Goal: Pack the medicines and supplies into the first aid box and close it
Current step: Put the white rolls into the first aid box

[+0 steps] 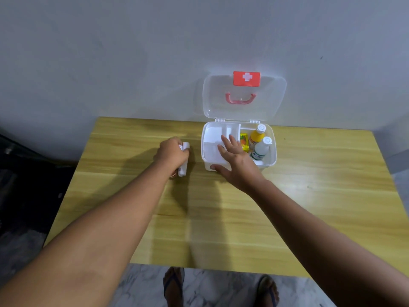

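Note:
The white first aid box (273, 149) stands open at the table's far edge, its clear lid (272, 100) with a red cross tag and pink handle upright against the wall. A white divided tray (213, 135) fills its left half. To the right inside are a yellow bottle (256, 136), a white bottle (262, 148) and a small yellow pack (244, 140). My right hand (234, 160) lies spread over the tray and the box's front rim, holding nothing. Left of the box, my left hand (171, 152) is closed around white rolls (183, 168) resting on the table.
The yellow wooden table (309, 207) runs up to a grey wall. A dark object sits on the floor at the left. My feet in sandals show below the near table edge on a marbled floor.

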